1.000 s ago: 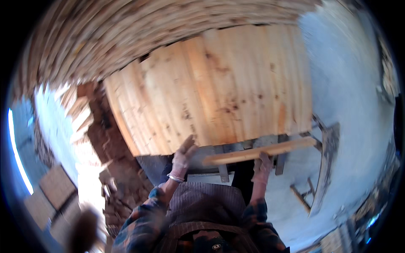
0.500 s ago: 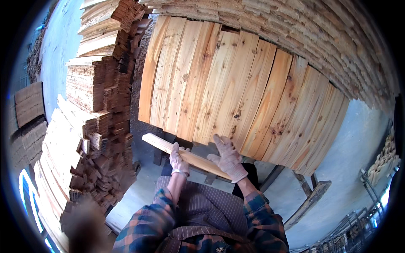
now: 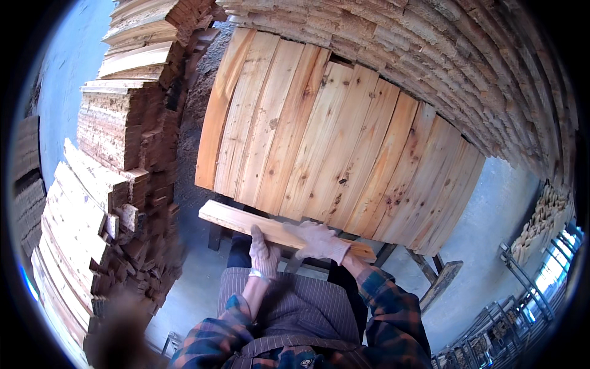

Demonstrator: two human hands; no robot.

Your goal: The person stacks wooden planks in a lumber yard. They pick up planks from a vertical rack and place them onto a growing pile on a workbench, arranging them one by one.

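Observation:
A narrow wooden board (image 3: 227, 215) lies crosswise in front of me, beside the near edge of a row of planks (image 3: 319, 141). My left hand (image 3: 264, 258), in a pale knit glove, is closed on the board's near edge, its thumb pointing up against the wood. My right hand (image 3: 316, 240), gloved as well, rests across the top of the board right of the left hand. Its fingers stretch out to the left, slightly smeared by motion. The board's right end (image 3: 362, 251) shows beyond the right wrist. The left hand's other fingers are largely hidden under the board.
Tall stacks of rough boards (image 3: 104, 123) stand on the left, with broken offcuts lower down. Another large stack of boards (image 3: 430, 67) rises behind the planks. A wooden leg (image 3: 441, 283) sticks out at the lower right. Metal racks (image 3: 491, 332) stand farther right.
My right hand has come down onto the board and moved left, nearer the left hand. The board has turned slightly, and more of its top face shows. The view has shifted a little.

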